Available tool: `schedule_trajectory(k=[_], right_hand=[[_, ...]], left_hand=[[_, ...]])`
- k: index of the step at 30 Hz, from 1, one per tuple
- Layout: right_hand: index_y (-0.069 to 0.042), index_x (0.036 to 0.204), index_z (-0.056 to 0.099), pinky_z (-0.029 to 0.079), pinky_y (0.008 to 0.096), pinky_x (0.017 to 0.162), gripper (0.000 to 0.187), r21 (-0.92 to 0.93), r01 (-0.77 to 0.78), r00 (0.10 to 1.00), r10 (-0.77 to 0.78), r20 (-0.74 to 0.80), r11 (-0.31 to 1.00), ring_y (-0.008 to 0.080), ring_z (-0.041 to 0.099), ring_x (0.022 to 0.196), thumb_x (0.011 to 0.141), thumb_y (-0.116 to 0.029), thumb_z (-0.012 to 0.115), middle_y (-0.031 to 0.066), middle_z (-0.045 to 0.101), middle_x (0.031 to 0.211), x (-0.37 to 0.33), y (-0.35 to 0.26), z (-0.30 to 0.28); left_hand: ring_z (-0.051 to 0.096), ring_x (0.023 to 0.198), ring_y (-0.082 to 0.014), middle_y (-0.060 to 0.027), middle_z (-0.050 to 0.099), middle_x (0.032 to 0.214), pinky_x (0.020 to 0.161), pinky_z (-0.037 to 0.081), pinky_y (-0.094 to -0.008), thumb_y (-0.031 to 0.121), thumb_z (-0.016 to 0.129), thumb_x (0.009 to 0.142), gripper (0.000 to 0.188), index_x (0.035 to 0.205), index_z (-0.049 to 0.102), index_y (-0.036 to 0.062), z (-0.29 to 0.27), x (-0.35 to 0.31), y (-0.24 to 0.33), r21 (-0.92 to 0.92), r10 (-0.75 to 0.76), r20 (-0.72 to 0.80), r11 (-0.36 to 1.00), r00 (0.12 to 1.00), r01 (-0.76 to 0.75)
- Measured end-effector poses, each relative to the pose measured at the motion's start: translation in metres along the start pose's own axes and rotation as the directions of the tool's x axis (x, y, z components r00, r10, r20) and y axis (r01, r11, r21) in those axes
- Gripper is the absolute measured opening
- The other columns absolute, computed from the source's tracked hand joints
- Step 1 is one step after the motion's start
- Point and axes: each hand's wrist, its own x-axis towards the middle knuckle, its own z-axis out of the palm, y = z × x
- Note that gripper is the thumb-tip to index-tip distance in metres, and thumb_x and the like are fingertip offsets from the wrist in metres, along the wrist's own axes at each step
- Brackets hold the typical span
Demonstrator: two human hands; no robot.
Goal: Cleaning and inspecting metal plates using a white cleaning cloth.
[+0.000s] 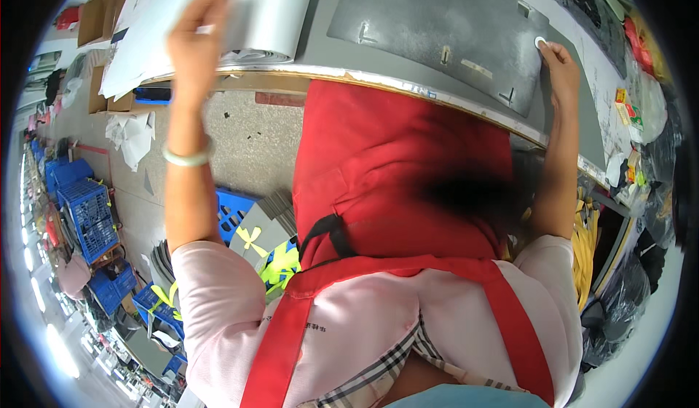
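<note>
With the work at the rim of the dark grey, flat, slotted sheet (429,22), you would likely do best to keep the small round white disc (539,42) snug to that rim and press lightly and evenly, so the slotted sheet does not slide on the plain mid-grey sheet (587,109) beneath it. A palm laid flat on the slotted sheet should steady it further. Your right hand (561,69) pinches the disc between thumb and fingertips, right at the slotted sheet's right-hand edge, on the table (371,81) in front of you. Your left hand (198,35) is well apart from it, over the curled white sheets (273,15) on your left, blurred, with its fingers bent in toward the thumb; whether they pinch anything or touch those sheets, I cannot tell
</note>
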Motion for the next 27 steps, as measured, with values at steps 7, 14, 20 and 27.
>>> schedule_trajectory(k=[7, 14, 20, 27], right_hand=[[-0.004, 0.096, 0.072, 0.045, 0.0246, 0.079, 0.026, 0.001, 0.082, 0.995, -0.082, 0.057, 0.997, 0.0100, 0.057, 0.082, 0.088, -0.027, 0.079, -0.0025, 0.064, 0.088, 0.001, 0.000, 0.013], [-0.003, 0.100, 0.072, 0.046, 0.0234, 0.078, 0.027, -0.096, 0.164, 0.986, -0.165, -0.005, 0.982, 0.0092, 0.060, 0.083, 0.088, -0.027, 0.077, -0.0002, 0.067, 0.089, -0.020, -0.001, 0.013], [0.002, 0.108, 0.070, 0.050, 0.0237, 0.093, 0.026, 0.077, 0.143, 0.983, -0.150, 0.105, 0.987, 0.0113, 0.065, 0.096, 0.093, -0.019, 0.075, 0.0033, 0.069, 0.103, -0.023, -0.001, 0.016], [0.001, 0.109, 0.069, 0.051, 0.0244, 0.095, 0.026, 0.182, 0.121, 0.983, -0.142, 0.112, 0.976, 0.0117, 0.065, 0.099, 0.094, -0.019, 0.074, 0.0033, 0.069, 0.105, -0.016, 0.017, 0.016]], left_hand=[[0.065, 0.096, -0.0358, -0.0144, 0.068, 0.102, 0.085, 0.053, -0.0384, 0.017, 0.074, 0.089, 0.024, 0.105, 0.071, -0.0007, 0.119, -0.040, 0.031, 0.114, 0.306, 0.439, 0.914, 0.845, -0.390], [0.062, 0.101, -0.0367, -0.0151, 0.066, 0.102, 0.087, 0.051, -0.0426, 0.021, 0.077, 0.084, 0.028, 0.101, 0.070, -0.0001, 0.119, -0.044, 0.041, 0.159, 0.186, 0.581, 0.929, 0.793, -0.334], [0.063, 0.104, -0.0348, -0.0146, 0.067, 0.110, 0.087, 0.053, -0.0405, 0.019, 0.079, 0.083, 0.030, 0.106, 0.071, 0.0009, 0.104, -0.057, 0.039, 0.137, 0.214, 0.558, 0.929, 0.802, -0.343], [0.064, 0.103, -0.0325, -0.0136, 0.068, 0.109, 0.087, 0.054, -0.0395, 0.018, 0.079, 0.084, 0.029, 0.108, 0.073, 0.0029, 0.103, -0.064, 0.035, 0.166, 0.200, 0.530, 0.929, 0.824, -0.332]])
